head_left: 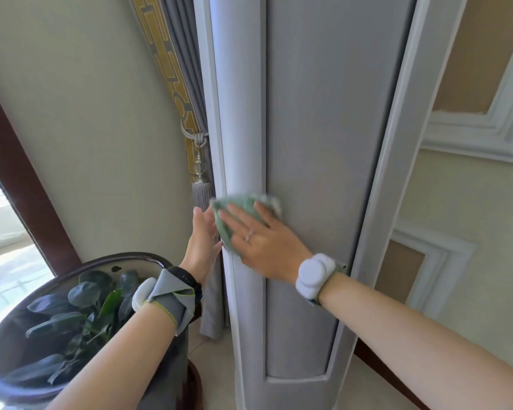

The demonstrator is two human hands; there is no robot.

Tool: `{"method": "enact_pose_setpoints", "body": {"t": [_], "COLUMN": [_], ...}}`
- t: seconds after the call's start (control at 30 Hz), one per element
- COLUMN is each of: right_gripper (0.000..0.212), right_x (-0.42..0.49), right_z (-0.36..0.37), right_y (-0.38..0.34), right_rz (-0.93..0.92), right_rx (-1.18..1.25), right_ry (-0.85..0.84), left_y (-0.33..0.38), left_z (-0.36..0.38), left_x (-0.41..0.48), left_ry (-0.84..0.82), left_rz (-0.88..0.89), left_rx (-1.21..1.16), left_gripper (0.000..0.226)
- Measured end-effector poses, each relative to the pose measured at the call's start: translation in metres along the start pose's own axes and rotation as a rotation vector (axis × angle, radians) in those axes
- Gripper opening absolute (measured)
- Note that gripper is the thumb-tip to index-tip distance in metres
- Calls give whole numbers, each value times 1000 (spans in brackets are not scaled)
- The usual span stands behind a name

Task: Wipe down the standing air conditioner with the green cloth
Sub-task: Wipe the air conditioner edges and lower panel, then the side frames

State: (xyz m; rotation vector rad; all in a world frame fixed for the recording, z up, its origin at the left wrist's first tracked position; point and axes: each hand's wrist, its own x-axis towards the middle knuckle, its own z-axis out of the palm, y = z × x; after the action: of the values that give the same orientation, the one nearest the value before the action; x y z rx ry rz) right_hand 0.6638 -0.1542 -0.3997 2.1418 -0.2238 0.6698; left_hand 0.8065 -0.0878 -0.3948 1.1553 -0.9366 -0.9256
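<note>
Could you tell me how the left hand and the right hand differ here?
The right hand presses the green cloth flat on the air conditioner; the left hand holds nothing and lies at its side. The right hand shows a ring; none shows on the left hand. Both have straight fingers.

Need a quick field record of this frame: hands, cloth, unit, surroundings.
right hand: flat, fingers straight, presses the green cloth against the air conditioner
left hand: open, palm at the unit's left side beside the cloth; contact unclear
cloth position: on the rounded left front edge
air conditioner: upright, grey front panel
nearby: potted plant lower left; curtain with tassel behind the unit's left
</note>
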Motion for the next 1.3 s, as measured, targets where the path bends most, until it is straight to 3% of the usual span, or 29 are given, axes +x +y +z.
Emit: {"method": "enact_pose_setpoints", "body": {"t": [0.07, 0.13, 0.33, 0.4, 0.47, 0.57, 0.63, 0.67, 0.73, 0.8, 0.87, 0.93, 1.03, 1.13, 1.2, 1.27, 1.3], "right_gripper": [43, 42, 13, 12, 19, 50, 53, 49, 33, 16, 14, 14, 17, 47, 51, 47, 46], "right_x": [-25, -28, 32, 27, 4, -45, -63, -63, -47, -20, -2, -2, -38, -91, -115, -122, -117], "right_z": [8, 2, -22, -11, 15, 43, 47, 48, 44, 29, 20, 24, 57, 87, 91, 88, 83], "right_y": [-21, -16, 31, 11, -28, -88, -104, -103, -82, -47, -26, -32, -85, -147, -168, -164, -153], "right_rz": [-268, -370, 150, 228, 179, -56, -220, -240, -163, 42, 220, 307, 180, -165, -403, -485, -437], "right_rx": [-58, -91, 36, 33, -8, -27, -81, -75, -34, 15, 25, 42, -14, -90, -112, -102, -82], "right_ry": [-177, -237, 144, 171, 90, -247, -405, -401, -228, 13, 213, 267, 95, -267, -500, -553, -480], "left_y": [-12, -22, -53, -59, -65, -73, -82, -89, -101, -107, -112, -118, -126, -142, -151, -161, -164], "left_z": [-2, 1, -4, -4, -4, -5, -9, -12, -19, -23, -24, -23, -21, -20, -19, -19, -20], "left_x": [-2, -6, -9, -11, -12, -14, -15, -16, -17, -17, -17, -17, -17, -19, -21, -22, -21], "left_ry": [50, 54, 155, 166, 170, 193, 172, 160, 159, 158, 166, 188, 216, 215, 178, 173, 180], "left_rz": [-59, -55, -138, -153, -156, -219, -257, -277, -293, -297, -316, -312, -302, -341, -367, -396, -380], "left_rx": [20, 43, 70, 61, 47, 19, 44, 59, 81, 98, 80, 70, 52, 72, 99, 105, 106], "left_gripper": [63, 61, 63, 63, 60, 60, 63, 64, 65, 67, 67, 65, 59, 58, 60, 57, 54]}}
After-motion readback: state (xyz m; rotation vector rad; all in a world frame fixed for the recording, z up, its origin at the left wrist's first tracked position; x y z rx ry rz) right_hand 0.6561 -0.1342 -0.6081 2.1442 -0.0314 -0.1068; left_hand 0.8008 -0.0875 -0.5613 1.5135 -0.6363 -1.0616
